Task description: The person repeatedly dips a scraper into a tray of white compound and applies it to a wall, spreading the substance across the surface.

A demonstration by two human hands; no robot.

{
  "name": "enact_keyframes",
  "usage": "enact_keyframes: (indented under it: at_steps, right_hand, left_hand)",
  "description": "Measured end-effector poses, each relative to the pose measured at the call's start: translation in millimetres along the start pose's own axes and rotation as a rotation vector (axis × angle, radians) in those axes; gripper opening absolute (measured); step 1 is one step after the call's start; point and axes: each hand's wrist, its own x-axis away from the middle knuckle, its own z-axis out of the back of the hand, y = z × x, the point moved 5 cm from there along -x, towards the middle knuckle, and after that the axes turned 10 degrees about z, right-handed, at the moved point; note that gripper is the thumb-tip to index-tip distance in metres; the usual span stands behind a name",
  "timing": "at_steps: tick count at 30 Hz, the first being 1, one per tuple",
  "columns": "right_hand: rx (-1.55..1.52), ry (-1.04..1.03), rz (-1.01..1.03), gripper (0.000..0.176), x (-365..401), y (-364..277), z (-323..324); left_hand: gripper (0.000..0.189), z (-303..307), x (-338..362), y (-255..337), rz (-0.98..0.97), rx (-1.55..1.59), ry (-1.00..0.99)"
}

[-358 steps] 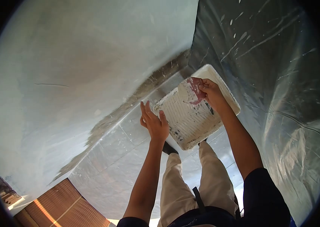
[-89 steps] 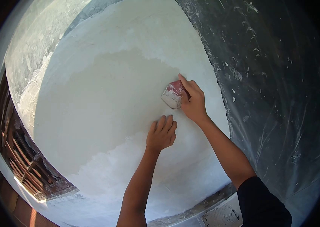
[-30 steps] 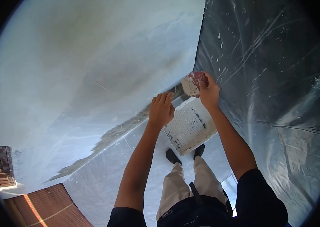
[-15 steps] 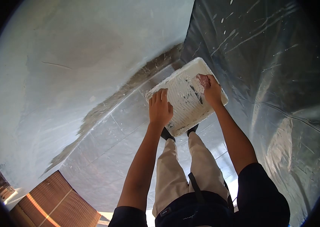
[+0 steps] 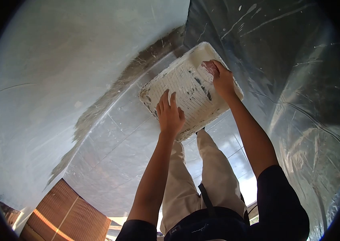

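R hand [image 5: 223,80] & red scraper [image 5: 211,69] are now sitting over the tray [image 5: 188,104], vs. by the wall [image 5: 77,60] a sec ago. R fingers are clamping the scraper's red end. L hand [image 5: 171,118] is hanging at the tray's L side w/ fingers apart, holding nothing. Scraper's prob. feeling light, thin & a bit bendy; white paste is likely making its face slippery, so cleaner red end's the best grip.

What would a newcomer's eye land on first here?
Likely the paint-smeared tray, ridged and pale, in the middle. At its upper right, the right hand holds a reddish scraper over it. Dark plastic sheeting with white splashes fills the right side.
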Motion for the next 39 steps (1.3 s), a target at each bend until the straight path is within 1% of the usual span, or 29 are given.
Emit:
enact_keyframes:
  at_steps: [1,4,5,6,7,11,12,14,17,20,27,29,35,37,39]
  right_hand:
    - [0.020,0.009,0.031,0.032,-4,0,-4]
    - [0.013,0.009,0.015,0.028,-16,3,-15]
    - [0.003,0.006,0.008,0.028,-19,4,-21]
    - [0.009,0.006,0.047,0.027,-24,1,-22]
    - [0.016,0.005,0.087,0.026,-29,-3,-23]
    - [0.017,-0.021,0.081,0.024,-36,-3,-29]
    - [0.054,-0.036,0.107,0.024,-36,-4,-29]
    - [0.091,-0.055,0.134,0.024,-36,-7,-30]
    - [0.067,-0.027,0.135,0.023,-36,-5,-31]
    - [0.079,-0.028,0.146,0.024,-38,0,-33]
    - [0.021,-0.067,0.074,0.023,-44,11,-34]
    - [0.026,-0.083,0.058,0.022,-45,15,-35]
    - [-0.045,-0.091,-0.017,0.023,-36,26,-35]
    - [-0.063,-0.135,-0.107,0.023,-28,34,-40]
    - [-0.074,-0.110,-0.112,0.023,-20,38,-43]
  left_hand:
    - [0.068,1,1,-2,0.006,-0.037,0.017]
    - [0.071,9,2,-13,0.035,-0.090,0.051]
    - [0.074,11,3,-22,0.084,-0.111,0.056]
    - [0.074,11,3,-24,0.085,-0.116,0.055]
    - [0.074,12,4,-27,0.114,-0.111,0.072]
    - [0.075,11,0,-33,0.197,-0.098,0.121]
    - [0.075,9,-2,-33,0.201,-0.097,0.119]
    - [0.076,7,-4,-34,0.266,-0.091,0.147]
    - [0.075,4,-6,-35,0.313,-0.089,0.194]
    - [0.075,-1,-8,-39,0.376,-0.062,0.171]
    - [0.077,-2,-9,-43,0.408,-0.043,0.162]
    - [0.078,1,-9,-40,0.386,-0.121,0.169]
    - [0.077,3,-8,-38,0.347,-0.109,0.168]
    - [0.077,3,-7,-39,0.338,-0.096,0.165]
    - [0.077,4,-5,-39,0.331,-0.086,0.165]
